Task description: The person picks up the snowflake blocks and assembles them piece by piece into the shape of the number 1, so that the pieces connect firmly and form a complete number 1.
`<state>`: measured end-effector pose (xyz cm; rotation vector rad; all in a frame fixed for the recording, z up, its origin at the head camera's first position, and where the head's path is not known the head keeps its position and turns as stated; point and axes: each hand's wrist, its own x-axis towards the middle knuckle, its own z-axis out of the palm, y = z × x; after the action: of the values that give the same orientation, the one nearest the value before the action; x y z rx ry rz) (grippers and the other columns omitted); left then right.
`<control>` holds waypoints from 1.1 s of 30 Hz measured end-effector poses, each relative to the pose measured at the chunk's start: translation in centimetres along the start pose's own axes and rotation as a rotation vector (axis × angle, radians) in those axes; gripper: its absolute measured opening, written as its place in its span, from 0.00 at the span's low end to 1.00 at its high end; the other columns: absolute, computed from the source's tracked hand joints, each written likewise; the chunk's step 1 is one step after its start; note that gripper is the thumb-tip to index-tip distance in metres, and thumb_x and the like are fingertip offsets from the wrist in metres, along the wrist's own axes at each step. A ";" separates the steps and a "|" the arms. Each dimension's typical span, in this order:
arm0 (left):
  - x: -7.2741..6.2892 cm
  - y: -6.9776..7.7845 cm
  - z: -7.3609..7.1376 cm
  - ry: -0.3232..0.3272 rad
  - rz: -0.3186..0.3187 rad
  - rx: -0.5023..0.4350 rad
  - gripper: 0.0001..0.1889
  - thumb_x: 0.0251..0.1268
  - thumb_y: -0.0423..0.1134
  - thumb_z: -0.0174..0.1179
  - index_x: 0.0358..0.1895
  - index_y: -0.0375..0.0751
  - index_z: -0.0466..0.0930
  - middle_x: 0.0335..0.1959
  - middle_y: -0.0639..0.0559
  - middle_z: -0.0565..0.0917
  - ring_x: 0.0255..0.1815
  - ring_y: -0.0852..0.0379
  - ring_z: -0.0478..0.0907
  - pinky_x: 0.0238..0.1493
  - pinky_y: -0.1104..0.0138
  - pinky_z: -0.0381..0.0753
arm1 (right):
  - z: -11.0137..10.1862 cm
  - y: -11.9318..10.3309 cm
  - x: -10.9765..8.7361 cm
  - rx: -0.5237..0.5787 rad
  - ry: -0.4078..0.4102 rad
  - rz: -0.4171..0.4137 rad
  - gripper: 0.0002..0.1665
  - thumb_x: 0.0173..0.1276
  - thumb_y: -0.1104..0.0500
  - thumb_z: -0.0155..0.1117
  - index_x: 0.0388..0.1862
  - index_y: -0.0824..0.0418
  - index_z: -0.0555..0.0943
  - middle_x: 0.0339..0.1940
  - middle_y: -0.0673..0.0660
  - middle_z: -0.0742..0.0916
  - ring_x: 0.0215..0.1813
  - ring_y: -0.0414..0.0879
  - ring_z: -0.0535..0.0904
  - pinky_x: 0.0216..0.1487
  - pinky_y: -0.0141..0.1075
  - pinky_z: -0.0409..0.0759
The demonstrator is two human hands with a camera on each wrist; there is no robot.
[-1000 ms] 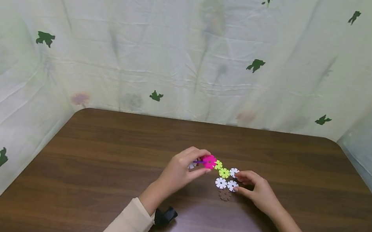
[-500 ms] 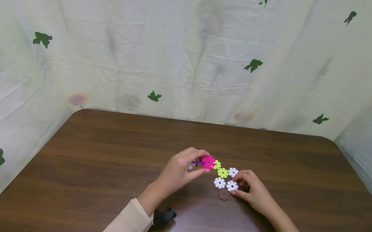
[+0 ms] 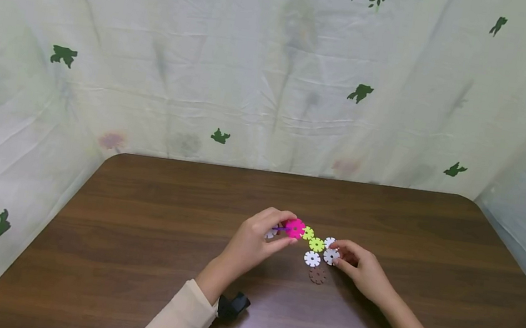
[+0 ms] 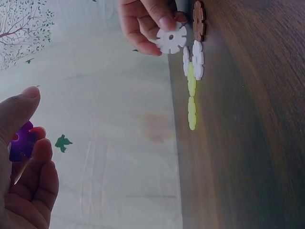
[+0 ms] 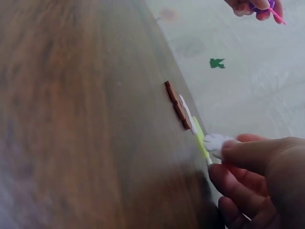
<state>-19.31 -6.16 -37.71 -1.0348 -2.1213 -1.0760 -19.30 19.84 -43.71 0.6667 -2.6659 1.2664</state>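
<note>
In the head view my left hand (image 3: 255, 236) pinches a pink notched disc (image 3: 295, 228) joined to a purple disc (image 3: 279, 228) seen edge-on. A white disc (image 3: 271, 233) shows partly behind that hand. My right hand (image 3: 368, 269) pinches another white notched disc (image 3: 331, 257) between thumb and fingers, tilted and raised off the table in the left wrist view. Flat on the table are two yellow-green discs (image 3: 316, 244), two white discs (image 3: 312, 259) and a brown disc (image 3: 317, 275). The right fingers partly cover one of these white discs.
The brown wooden table (image 3: 163, 189) reaches a pale curtain (image 3: 255, 73) with green leaf prints at its far edge. Black wrist cameras (image 3: 233, 305) are strapped to both wrists above cream sleeves (image 3: 181, 318).
My right hand has taken hold of a white disc and lifted it from the table beside the other white one. The left hand has stayed still with the pink and purple discs.
</note>
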 end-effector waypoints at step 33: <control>0.0 0.0 0.0 -0.024 -0.031 -0.001 0.19 0.46 0.35 0.69 0.44 0.37 0.77 0.35 0.52 0.78 0.35 0.63 0.72 0.39 0.77 0.72 | -1.9 -8.1 3.2 0.334 0.058 -0.129 0.08 0.56 0.72 0.62 0.34 0.66 0.76 0.30 0.58 0.80 0.28 0.43 0.76 0.25 0.33 0.75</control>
<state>-19.29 -6.13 -37.70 -1.0232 -2.1622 -1.0849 -18.78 15.76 -35.82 0.8122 -2.3426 1.6819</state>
